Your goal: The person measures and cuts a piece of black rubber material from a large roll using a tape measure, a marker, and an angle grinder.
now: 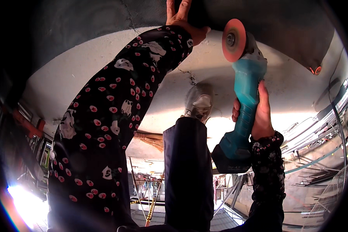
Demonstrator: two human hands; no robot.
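Observation:
My right hand (262,116) is wrapped round the teal body of a cordless angle grinder (246,85), which stands upright in the view with its dark battery end low. A reddish-orange disc (239,36) is fitted at its head, and its face shows sharply. My left hand (189,25) reaches far forward with fingers spread, at the edge of a dark mesh sheet (104,27). Whether it presses on the sheet or hovers over it, I cannot tell. Both arms wear dark patterned sleeves. Between them is my shoe (199,101), below a dark trouser leg (187,166).
Cracked pale concrete floor (158,92) spreads under the sheet. A straw broom head (150,140) lies behind the leg. Long metal rods (317,135) are piled at the right, near a dark cable (333,104). An orange ring-shaped end (317,70) shows at the sheet's right corner.

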